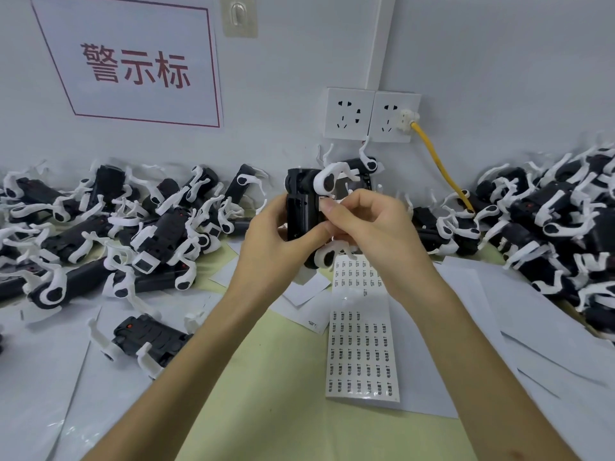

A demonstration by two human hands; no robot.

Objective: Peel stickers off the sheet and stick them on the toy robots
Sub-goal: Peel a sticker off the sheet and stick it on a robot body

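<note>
Leftmost, a heap of black plastic toy robots with white curved legs [116, 227] lies on the pale yellow-green bench [276, 410] against the wall. Above it hangs a white wall sign with a red border and red characters [133, 64]. Nearer the camera, a single black toy robot [146, 341] lies alone on a loose white paper sheet [43, 361].

At centre, the left hand [276, 234] holds a black toy robot body with white legs [306, 207] raised above the bench. Its fingers [309, 232] are curled round the body, with the thumb laid across the lower front. The right hand [369, 224] meets the body from the right. Its fingers [336, 211] pinch a small white sticker [325, 201] at the front face of the body; whether the sticker already adheres cannot be told.

Directly below the right hand, a long white sticker sheet printed with rows of small black labels [361, 354] lies flat on the bench. Its upper section has fewer labels than its lower section.

On the wall behind the hands sit two white wall sockets [349, 113]. A yellow cable [439, 161] runs from the right socket down toward the bench.

Rightmost, a second heap of black-and-white toy robots [549, 221] lies against the wall, with further white paper sheets [549, 327] in front of it.
</note>
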